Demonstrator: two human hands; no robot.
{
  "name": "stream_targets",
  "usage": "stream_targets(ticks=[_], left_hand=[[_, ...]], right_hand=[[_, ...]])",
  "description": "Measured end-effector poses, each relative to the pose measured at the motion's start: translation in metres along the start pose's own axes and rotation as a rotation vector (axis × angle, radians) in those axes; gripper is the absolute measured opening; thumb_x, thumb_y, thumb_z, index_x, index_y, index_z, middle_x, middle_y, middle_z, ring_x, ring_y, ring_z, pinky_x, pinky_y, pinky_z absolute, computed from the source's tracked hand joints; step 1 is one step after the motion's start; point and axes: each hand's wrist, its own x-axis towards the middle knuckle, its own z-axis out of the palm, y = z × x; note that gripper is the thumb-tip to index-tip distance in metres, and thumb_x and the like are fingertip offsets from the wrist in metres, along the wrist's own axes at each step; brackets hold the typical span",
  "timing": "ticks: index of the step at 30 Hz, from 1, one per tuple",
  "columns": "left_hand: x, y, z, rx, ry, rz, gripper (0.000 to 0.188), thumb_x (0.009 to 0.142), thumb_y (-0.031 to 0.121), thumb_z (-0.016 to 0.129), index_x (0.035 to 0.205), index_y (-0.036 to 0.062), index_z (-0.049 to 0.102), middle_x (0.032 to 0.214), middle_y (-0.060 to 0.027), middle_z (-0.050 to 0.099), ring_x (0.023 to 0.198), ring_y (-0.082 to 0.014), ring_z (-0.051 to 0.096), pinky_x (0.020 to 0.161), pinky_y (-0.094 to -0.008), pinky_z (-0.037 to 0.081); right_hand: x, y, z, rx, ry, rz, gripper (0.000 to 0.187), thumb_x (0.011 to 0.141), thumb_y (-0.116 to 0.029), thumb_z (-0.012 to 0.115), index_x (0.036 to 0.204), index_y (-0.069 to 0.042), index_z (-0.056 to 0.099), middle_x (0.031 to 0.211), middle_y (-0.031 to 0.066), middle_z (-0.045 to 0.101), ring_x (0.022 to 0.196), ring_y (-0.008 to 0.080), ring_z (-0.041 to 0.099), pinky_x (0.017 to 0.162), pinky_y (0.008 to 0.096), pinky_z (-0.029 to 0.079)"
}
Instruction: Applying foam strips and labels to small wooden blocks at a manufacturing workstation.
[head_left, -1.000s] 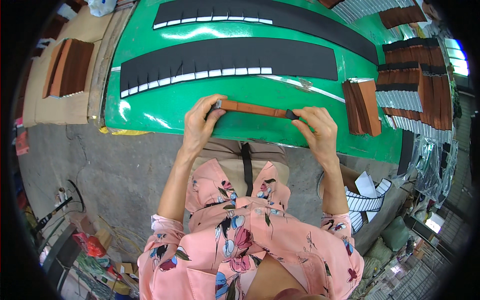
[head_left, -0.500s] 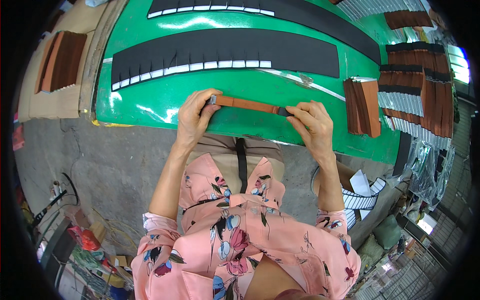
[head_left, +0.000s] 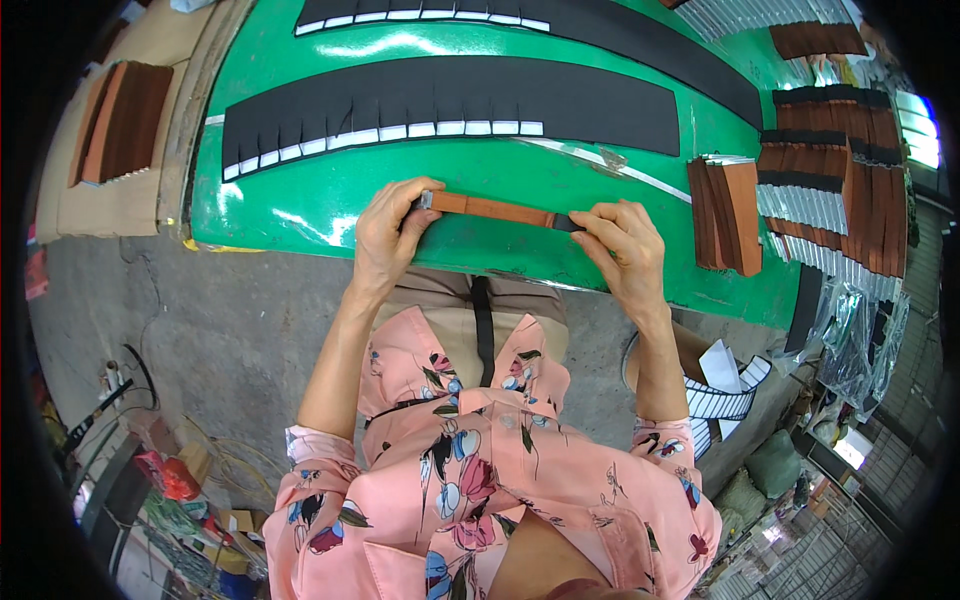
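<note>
Between my hands, a narrow brown piece (head_left: 495, 209) with a silvery left end and a black right end is held level over the near part of the green table. My left hand (head_left: 388, 225) pinches the silvery end. The black end is gripped by the fingertips of my right hand (head_left: 625, 248). Just beyond lies a long curved black strip (head_left: 600, 100), with a row of white tabs (head_left: 394, 132) along the left part of its near edge. A second black strip (head_left: 640, 45) of the same kind lies farther back.
To the right stand a small brown stack (head_left: 725, 215) and larger piles of brown, black-edged pieces (head_left: 870, 190). Another brown stack (head_left: 128, 122) sits on cardboard (head_left: 110, 210) at the left. Clear plastic bags (head_left: 850, 330) hang off the table's right corner.
The brown piece has turned very slightly in my hands, and my right hand has shifted a touch left. Everything else looks the same.
</note>
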Motion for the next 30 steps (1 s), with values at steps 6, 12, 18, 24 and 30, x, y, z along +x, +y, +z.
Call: stream_targets(ticks=[6, 12, 18, 24, 30], left_hand=[[0.001, 0.000, 0.001, 0.009, -0.007, -0.015, 0.025, 0.083, 0.006, 0.063, 0.108, 0.0045, 0.061, 0.100, -0.0090, 0.066, 0.087, -0.0194, 0.062, 0.073, -0.0266, 0.048], [0.003, 0.000, 0.004, -0.014, 0.076, 0.061, 0.030, 0.074, 0.001, 0.068, 0.103, 0.0065, 0.061, 0.091, -0.0073, 0.065, 0.077, -0.0221, 0.058, 0.068, -0.0315, 0.046], [0.000, -0.001, 0.001, 0.008, 0.008, -0.001, 0.024, 0.083, 0.005, 0.064, 0.107, 0.0043, 0.061, 0.100, -0.0095, 0.066, 0.086, -0.0203, 0.063, 0.074, -0.0275, 0.049], [0.003, -0.001, 0.006, -0.024, 0.065, 0.027, 0.029, 0.076, 0.002, 0.068, 0.104, 0.0051, 0.061, 0.089, -0.0083, 0.065, 0.076, -0.0221, 0.059, 0.067, -0.0310, 0.046], [0.001, -0.003, 0.006, -0.053, 0.059, -0.020, 0.029, 0.077, 0.002, 0.068, 0.105, 0.0044, 0.062, 0.089, -0.0095, 0.065, 0.078, -0.0232, 0.059, 0.069, -0.0310, 0.047]], right_hand=[[0.000, 0.002, 0.000, 0.005, -0.004, 0.000, 0.024, 0.068, -0.006, 0.074, 0.091, -0.006, 0.069, 0.082, 0.0046, 0.061, 0.073, 0.0206, 0.055, 0.062, 0.0320, 0.045], [0.000, 0.002, 0.001, 0.014, -0.003, -0.001, 0.024, 0.067, -0.006, 0.074, 0.090, -0.006, 0.069, 0.082, 0.0047, 0.061, 0.073, 0.0205, 0.055, 0.062, 0.0321, 0.045], [0.001, 0.002, 0.001, 0.007, -0.006, -0.005, 0.024, 0.066, -0.006, 0.075, 0.089, -0.006, 0.068, 0.081, 0.0044, 0.061, 0.073, 0.0205, 0.055, 0.062, 0.0326, 0.045], [0.003, 0.003, 0.002, -0.024, 0.002, -0.038, 0.024, 0.066, -0.007, 0.075, 0.090, -0.006, 0.068, 0.081, 0.0041, 0.060, 0.073, 0.0202, 0.055, 0.063, 0.0326, 0.045], [-0.008, 0.009, 0.005, 0.122, 0.002, 0.118, 0.032, 0.068, -0.009, 0.075, 0.099, -0.005, 0.068, 0.092, 0.0078, 0.064, 0.084, 0.0234, 0.059, 0.069, 0.0325, 0.048]])
